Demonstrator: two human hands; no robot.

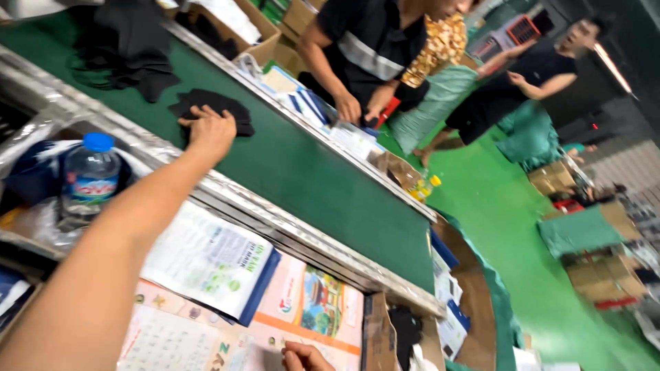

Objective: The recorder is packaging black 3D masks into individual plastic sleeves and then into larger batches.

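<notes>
While the left hand (208, 132) reaches far across the green belt (309, 178), its fingers curl down onto a flat piece of black fabric (213, 106), apparently pinching its near edge, though blur hides the exact grip. To lift it cleanly, the person would do well to catch the whole top layer rather than one corner, and draw it back low over the metal rail (275, 220). The right hand (302, 357) shows only at the bottom edge, loosely bent on the printed sheets (206, 261) on the near bench, holding nothing visible. A water bottle (89, 175) stands near left.
</notes>
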